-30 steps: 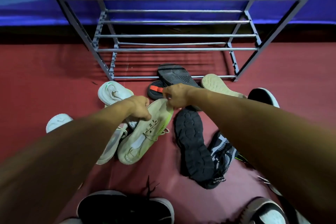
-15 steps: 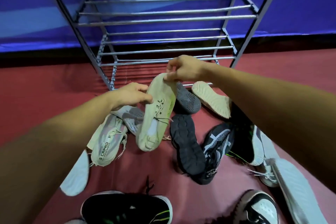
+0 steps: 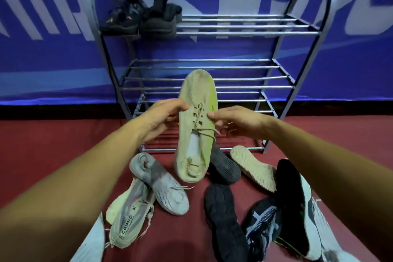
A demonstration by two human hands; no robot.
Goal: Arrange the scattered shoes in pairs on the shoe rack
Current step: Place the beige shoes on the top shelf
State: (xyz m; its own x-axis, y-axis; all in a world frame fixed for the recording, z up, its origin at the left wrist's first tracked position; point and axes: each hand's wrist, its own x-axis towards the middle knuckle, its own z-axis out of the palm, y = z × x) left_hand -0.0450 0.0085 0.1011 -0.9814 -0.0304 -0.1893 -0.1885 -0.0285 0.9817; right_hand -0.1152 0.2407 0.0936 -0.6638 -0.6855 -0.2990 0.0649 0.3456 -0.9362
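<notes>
I hold a beige knit sneaker [image 3: 196, 125] with a yellow-green side up in front of the metal shoe rack [image 3: 212, 66], toe pointing up. My left hand [image 3: 163, 118] grips its left side and my right hand [image 3: 234, 121] pinches its right side at the laces. A beige sole-up shoe [image 3: 253, 168] lies on the floor to the right. A pair of black shoes [image 3: 140, 17] stands on the left of the rack's top shelf. A grey sneaker [image 3: 161, 185] and a beige-grey sneaker [image 3: 129, 215] lie at lower left.
Black sole-up shoes [image 3: 223, 215], a black-and-grey knit sneaker [image 3: 263, 223] and a black-and-white sneaker [image 3: 297, 208] crowd the red floor [image 3: 42, 144] at lower right. A white shoe [image 3: 91, 244] lies at the bottom left. A blue banner wall [image 3: 53, 59] stands behind the rack.
I have lifted the beige sneaker off the floor and turned it toe-up before the rack. My view has tilted up, showing the top shelf with the black pair.
</notes>
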